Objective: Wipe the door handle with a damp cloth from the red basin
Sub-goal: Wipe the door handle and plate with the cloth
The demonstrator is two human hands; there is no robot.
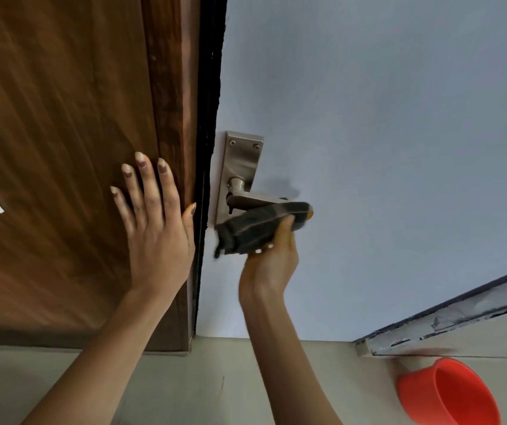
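Right hand (269, 265) presses dark cloth (255, 228) against door handle (246, 200)

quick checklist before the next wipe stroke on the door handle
1. Cloth in grip: the right hand holds the dark cloth: ok.
2. Cloth on handle: it wraps the outer part of the lever: ok.
3. Support: the left hand lies flat on the brown wooden panel: ok.
4. Coverage: the metal plate and the lever's neck are uncovered, not yet under the cloth: not ok.
5. Cloth dampness: cannot tell.
6. Rinse water: the red basin sits on the floor to the right; its contents: cannot tell.
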